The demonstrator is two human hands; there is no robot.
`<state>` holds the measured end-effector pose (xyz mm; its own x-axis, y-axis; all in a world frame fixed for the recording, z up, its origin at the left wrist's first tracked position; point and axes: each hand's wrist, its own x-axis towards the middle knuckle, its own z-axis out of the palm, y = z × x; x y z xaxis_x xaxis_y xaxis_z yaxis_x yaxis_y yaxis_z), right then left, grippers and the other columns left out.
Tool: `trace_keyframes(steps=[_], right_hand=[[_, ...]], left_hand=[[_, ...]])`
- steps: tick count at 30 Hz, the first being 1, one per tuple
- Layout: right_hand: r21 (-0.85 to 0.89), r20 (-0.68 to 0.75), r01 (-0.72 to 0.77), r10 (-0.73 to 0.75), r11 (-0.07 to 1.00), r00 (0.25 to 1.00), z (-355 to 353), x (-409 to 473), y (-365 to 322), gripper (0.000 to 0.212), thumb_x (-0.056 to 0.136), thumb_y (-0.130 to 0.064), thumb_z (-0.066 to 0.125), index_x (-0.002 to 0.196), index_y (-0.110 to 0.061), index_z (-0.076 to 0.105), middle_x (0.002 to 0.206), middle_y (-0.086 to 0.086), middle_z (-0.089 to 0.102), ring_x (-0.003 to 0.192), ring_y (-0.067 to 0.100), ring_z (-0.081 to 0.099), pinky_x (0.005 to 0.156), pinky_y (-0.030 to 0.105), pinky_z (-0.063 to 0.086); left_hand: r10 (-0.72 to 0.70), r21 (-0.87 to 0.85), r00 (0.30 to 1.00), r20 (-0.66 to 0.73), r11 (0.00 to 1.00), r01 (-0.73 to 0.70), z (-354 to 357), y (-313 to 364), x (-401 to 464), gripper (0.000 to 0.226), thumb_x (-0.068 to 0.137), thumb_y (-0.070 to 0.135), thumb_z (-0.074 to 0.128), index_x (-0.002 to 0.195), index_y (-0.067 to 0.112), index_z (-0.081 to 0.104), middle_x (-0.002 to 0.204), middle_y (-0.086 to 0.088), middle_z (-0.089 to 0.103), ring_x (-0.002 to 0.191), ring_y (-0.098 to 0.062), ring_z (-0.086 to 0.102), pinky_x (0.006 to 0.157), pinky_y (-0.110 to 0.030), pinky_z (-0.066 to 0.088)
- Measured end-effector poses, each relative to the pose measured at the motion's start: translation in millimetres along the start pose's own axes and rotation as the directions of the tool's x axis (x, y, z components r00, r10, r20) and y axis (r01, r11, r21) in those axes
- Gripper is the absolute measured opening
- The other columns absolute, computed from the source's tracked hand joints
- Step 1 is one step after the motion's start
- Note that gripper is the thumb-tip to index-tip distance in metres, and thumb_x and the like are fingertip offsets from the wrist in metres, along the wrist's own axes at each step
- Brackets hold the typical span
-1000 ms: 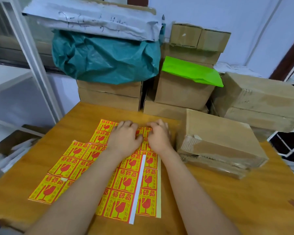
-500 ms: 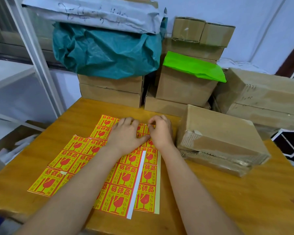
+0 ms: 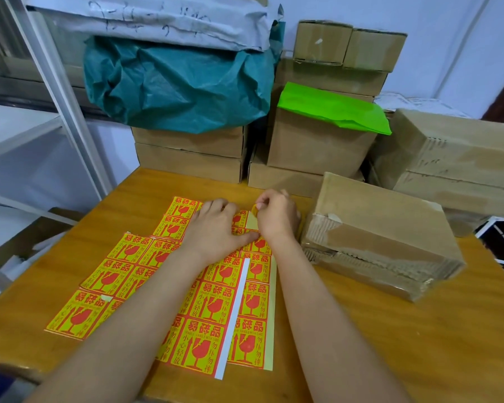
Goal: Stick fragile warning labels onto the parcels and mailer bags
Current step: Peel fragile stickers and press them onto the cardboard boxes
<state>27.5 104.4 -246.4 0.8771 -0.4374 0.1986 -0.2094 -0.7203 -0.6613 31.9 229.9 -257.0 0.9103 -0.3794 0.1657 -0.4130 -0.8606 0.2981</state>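
Observation:
Sheets of yellow-and-red fragile labels [image 3: 216, 303] lie flat on the wooden table [image 3: 390, 344]. My left hand [image 3: 216, 228] presses palm-down on the far end of the middle sheet. Beside it my right hand [image 3: 277, 216] pinches the curled corner of one label [image 3: 254, 210], lifting it off the pale backing paper. A brown cardboard parcel [image 3: 384, 228] wrapped in clear tape sits just right of my right hand. Behind stand stacked parcels [image 3: 317, 146], a teal mailer bag [image 3: 175, 82] and a grey mailer bag [image 3: 169, 21] on top.
A bright green bag [image 3: 332, 109] lies on a box at the back. More taped boxes [image 3: 460, 167] are piled at the right. A white metal shelf frame [image 3: 56, 82] stands at the left, beyond the table edge.
My right hand has gone from resting on the sheet to pinching a label corner and peeling it up. My left hand has stayed flat on the sheet.

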Motion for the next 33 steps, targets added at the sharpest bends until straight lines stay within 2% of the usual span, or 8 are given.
trace_keyframes(steps=[7,12,16,22,25,27,30,33], right_hand=[[0.250,-0.106,-0.009,0.036,0.968,0.994,3.3,0.6,1.9,0.021,0.094,-0.008,0.051,0.079,-0.023,0.054,0.103,0.001,0.057,0.102,0.024,0.053,0.073,0.027,0.036],[0.455,-0.227,0.113,-0.007,0.883,0.974,-0.8,-4.1,-0.8,0.022,0.091,-0.002,0.055,0.081,-0.021,0.054,0.096,-0.001,0.051,0.100,0.027,0.055,0.085,0.041,0.047],[0.425,-0.223,0.226,-0.141,0.877,0.965,-6.7,-7.6,-4.8,0.018,0.090,0.002,0.053,0.085,-0.014,0.059,0.097,0.000,0.049,0.102,0.024,0.050,0.081,0.024,0.038],[0.341,-0.252,0.405,-0.333,0.848,0.909,-16.0,-21.0,-14.6,0.017,0.092,-0.001,0.051,0.093,-0.012,0.065,0.102,-0.002,0.051,0.100,0.014,0.040,0.080,0.002,0.026],[0.360,-0.270,0.452,-0.373,0.816,0.888,-23.2,-29.2,-19.8,0.032,0.098,-0.013,0.042,0.125,-0.020,0.059,0.119,0.001,0.051,0.111,0.014,0.042,0.089,0.000,0.024],[0.399,-0.252,0.446,-0.372,0.801,0.893,-29.2,-34.9,-22.5,0.039,0.101,-0.017,0.037,0.138,-0.022,0.047,0.127,0.001,0.048,0.118,0.012,0.040,0.095,0.003,0.025],[0.380,-0.305,0.437,-0.335,0.815,0.891,-38.9,-44.2,-28.8,0.038,0.100,-0.016,0.035,0.135,-0.011,0.048,0.128,0.005,0.047,0.120,0.017,0.043,0.101,0.019,0.034],[0.236,-0.444,0.472,-0.338,0.850,0.830,-51.8,-54.6,-34.1,0.038,0.096,-0.020,0.033,0.123,-0.003,0.054,0.119,0.009,0.051,0.113,0.019,0.046,0.097,0.014,0.029]], left_hand=[[-0.003,-0.011,1.000,-0.013,1.000,0.003,-0.5,-0.1,1.3,0.070,0.081,0.065,0.053,0.138,0.025,0.042,0.142,0.002,0.039,0.133,-0.018,0.031,0.108,-0.039,0.033],[-0.013,-0.150,0.993,-0.116,0.989,-0.004,-0.7,-1.2,0.2,0.066,0.080,0.062,0.058,0.130,0.020,0.050,0.132,0.002,0.047,0.124,-0.016,0.040,0.099,-0.033,0.039],[-0.096,-0.464,0.954,-0.282,0.884,-0.048,-7.5,-0.3,-0.3,0.054,0.081,0.058,0.058,0.115,0.015,0.059,0.113,0.002,0.056,0.112,-0.017,0.050,0.088,-0.031,0.044],[-0.012,-0.553,0.904,-0.427,0.794,-0.251,-15.0,2.0,-2.6,0.021,0.090,0.033,0.059,0.088,0.014,0.069,0.101,0.006,0.062,0.101,-0.009,0.057,0.086,-0.026,0.044],[-0.080,-0.690,0.913,-0.399,0.682,-0.242,-18.8,6.4,-6.9,0.013,0.091,0.016,0.061,0.082,0.012,0.069,0.102,0.002,0.066,0.100,-0.007,0.060,0.085,-0.023,0.045],[-0.156,-0.820,0.926,-0.344,0.530,-0.216,-26.3,11.3,-9.1,0.015,0.092,0.010,0.058,0.082,0.010,0.069,0.098,0.003,0.068,0.094,-0.005,0.062,0.082,-0.020,0.046],[-0.252,-0.930,0.928,-0.276,0.314,-0.191,-42.3,23.6,-11.3,0.020,0.096,0.011,0.050,0.087,0.007,0.068,0.082,0.009,0.069,0.080,-0.002,0.062,0.075,-0.015,0.048],[-0.270,-0.962,0.931,-0.245,0.189,-0.198,-57.5,40.1,-17.7,0.027,0.099,0.011,0.044,0.088,0.012,0.069,0.076,0.008,0.071,0.077,0.000,0.064,0.077,-0.016,0.051]])
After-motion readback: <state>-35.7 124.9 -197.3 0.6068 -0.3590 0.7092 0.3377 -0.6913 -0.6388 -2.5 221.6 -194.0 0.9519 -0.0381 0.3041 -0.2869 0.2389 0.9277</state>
